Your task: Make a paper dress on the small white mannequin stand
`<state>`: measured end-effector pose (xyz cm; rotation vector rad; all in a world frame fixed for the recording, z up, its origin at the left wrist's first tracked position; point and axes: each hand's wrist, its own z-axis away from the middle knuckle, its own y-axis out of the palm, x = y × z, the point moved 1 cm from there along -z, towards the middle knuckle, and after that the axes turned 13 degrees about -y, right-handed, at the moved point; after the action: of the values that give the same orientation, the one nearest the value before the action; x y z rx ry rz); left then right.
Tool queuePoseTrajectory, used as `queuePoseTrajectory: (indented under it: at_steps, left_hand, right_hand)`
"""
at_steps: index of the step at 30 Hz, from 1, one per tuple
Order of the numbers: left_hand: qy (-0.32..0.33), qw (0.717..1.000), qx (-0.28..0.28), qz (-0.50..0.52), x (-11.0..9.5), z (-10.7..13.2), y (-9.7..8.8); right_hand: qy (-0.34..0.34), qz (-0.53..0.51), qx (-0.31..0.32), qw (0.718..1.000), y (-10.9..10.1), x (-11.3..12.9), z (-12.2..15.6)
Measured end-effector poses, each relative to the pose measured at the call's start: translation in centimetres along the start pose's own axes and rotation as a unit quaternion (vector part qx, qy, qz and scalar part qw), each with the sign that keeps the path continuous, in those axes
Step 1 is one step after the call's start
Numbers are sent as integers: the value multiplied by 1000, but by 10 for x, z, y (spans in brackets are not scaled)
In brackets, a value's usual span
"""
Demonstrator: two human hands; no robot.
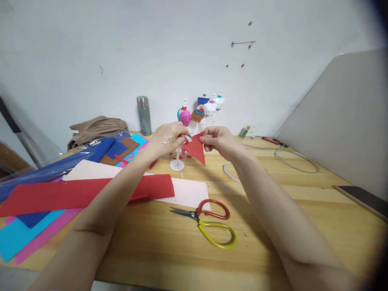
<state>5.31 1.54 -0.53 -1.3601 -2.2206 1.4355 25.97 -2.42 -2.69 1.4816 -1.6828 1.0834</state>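
Observation:
Both my hands are raised over the middle of the wooden table (273,226) and pinch one small red paper triangle (195,148). My left hand (168,138) grips its left corner with closed fingers and also holds a thin white stick. My right hand (220,140) pinches the upper right corner. Just behind and below the triangle stands a white stick on a round white base (177,164), topped by a pink paper flower (185,117).
Scissors with one red and one yellow handle (209,222) lie near me. Red, white, blue, cyan and pink paper sheets (75,194) cover the left side. A grey flask (144,115), white cable (228,171), phone (362,198) and grey board (342,121) are around.

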Motion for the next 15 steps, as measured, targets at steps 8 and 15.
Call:
queuePoseTrajectory:
  at_steps: [8, 15]
  left_hand:
    - [-138, 963, -25, 229, 5, -6, -6]
    - [-189, 936, 10, 297, -5, -3, -12]
  right_hand:
    - [-31, -31, -125, 991, 18, -11, -4]
    - [-16, -38, -131, 990, 22, -12, -2]
